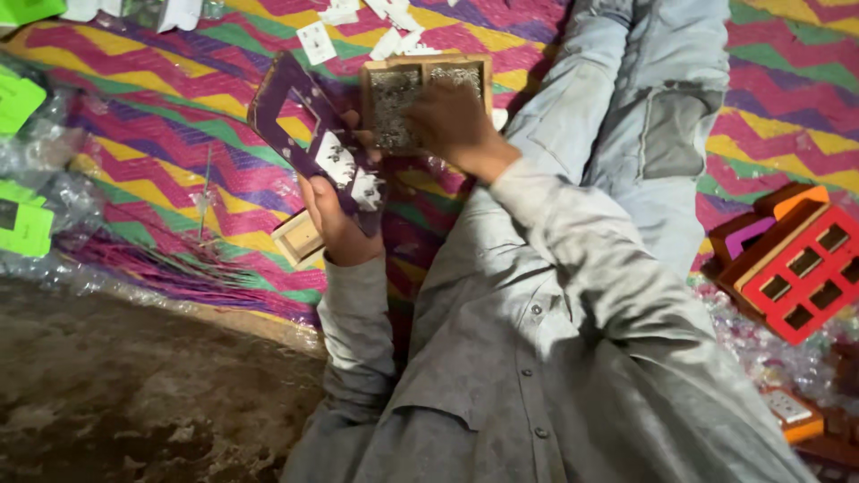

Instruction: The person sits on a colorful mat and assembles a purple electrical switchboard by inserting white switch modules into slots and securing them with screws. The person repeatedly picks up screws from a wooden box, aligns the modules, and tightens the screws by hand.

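My left hand [333,224] grips a dark purple plastic plate [309,134] with square cut-outs and two white inserts near its lower end, held tilted above the mat. My right hand [450,123] reaches into a small wooden tray [428,64] split into two compartments of small grey metal bits; the fingers are bent over the tray and whether they pinch anything is hidden. A small wooden block [296,238] lies under my left hand.
I sit on a zigzag mat [161,125] of pink, yellow and green, legs [644,98] stretched out. Red and orange plates [799,259] are stacked at right, green ones [20,228] in clear plastic wrap at left. White pieces [376,27] lie beyond the tray. Bare earth [134,394] lies lower left.
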The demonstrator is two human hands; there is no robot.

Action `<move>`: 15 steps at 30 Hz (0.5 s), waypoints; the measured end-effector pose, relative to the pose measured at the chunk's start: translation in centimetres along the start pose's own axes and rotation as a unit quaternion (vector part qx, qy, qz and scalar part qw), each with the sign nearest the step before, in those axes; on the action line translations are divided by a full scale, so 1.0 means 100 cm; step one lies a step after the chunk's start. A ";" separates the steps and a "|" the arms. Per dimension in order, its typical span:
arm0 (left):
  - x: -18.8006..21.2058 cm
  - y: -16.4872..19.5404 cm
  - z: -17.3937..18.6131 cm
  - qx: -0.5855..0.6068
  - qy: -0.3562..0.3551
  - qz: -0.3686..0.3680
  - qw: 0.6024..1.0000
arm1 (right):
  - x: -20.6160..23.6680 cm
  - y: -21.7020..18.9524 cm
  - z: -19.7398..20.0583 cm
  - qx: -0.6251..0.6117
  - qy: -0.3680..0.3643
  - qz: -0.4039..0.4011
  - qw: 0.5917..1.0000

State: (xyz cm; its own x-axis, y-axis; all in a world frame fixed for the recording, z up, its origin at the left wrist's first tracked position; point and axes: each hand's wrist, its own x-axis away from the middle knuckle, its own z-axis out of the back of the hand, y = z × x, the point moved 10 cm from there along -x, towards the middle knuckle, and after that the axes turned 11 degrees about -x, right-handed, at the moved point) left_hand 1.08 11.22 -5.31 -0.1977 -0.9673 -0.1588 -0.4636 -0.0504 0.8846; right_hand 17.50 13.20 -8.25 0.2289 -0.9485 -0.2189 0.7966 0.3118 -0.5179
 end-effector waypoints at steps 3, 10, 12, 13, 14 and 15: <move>0.012 -0.033 0.007 0.109 0.032 0.150 0.982 | -0.022 0.004 -0.048 0.093 -0.026 -0.049 0.994; 0.024 -0.061 -0.006 0.221 0.051 0.240 0.944 | -0.016 0.023 -0.076 0.065 -0.043 -0.087 0.993; 0.024 -0.063 -0.009 0.220 0.049 0.233 0.946 | -0.015 0.030 -0.078 0.083 -0.059 -0.099 0.990; 0.025 -0.063 -0.012 0.214 0.040 0.231 0.948 | -0.014 0.031 -0.074 0.072 -0.054 -0.108 0.990; 0.027 -0.063 -0.014 0.205 0.033 0.232 0.950 | -0.013 0.030 -0.070 0.054 -0.044 -0.119 0.990; 0.027 -0.062 -0.017 0.197 0.025 0.231 0.952 | -0.010 0.033 -0.063 -0.023 -0.027 -0.153 0.988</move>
State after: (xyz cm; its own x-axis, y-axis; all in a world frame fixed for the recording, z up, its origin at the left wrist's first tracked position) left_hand 4.87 8.46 -10.45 -0.4230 -0.8744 0.2377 -0.6269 0.4718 0.6200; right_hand 16.36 15.56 -14.97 0.0127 -0.9999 -0.0029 0.8068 0.0120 -0.5908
